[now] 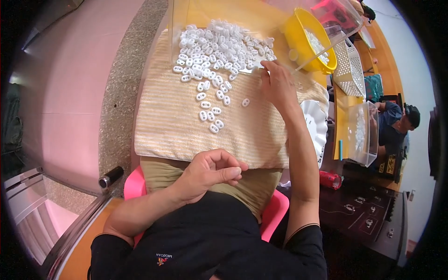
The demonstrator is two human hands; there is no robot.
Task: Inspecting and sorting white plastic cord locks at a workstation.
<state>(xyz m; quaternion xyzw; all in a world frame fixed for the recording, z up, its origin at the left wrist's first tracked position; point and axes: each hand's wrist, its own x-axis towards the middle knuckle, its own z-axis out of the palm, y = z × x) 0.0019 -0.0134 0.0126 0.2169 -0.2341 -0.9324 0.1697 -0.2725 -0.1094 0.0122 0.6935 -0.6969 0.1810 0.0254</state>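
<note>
A heap of small white oval plastic pieces (219,44), each with two holes, lies on a striped beige towel (163,121) in front of me. Several of them trail toward me, and a single loose piece (245,102) sits apart to the right. My right hand (280,84) reaches to the heap's right edge, thumb and forefinger slightly apart, with no piece visible between them. Close to my lap, at the towel's near edge, my left hand (217,170) is closed with thumb and fingertips pressed together; whatever they hold, if anything, is hidden.
A clear plastic panel (322,51) stands over the far side. To the right are a yellow basin (298,32) with white pieces, a white perforated basket (349,65) and a white scalloped tray (315,123). Another person (396,121) sits far right beside a clear bin (366,133).
</note>
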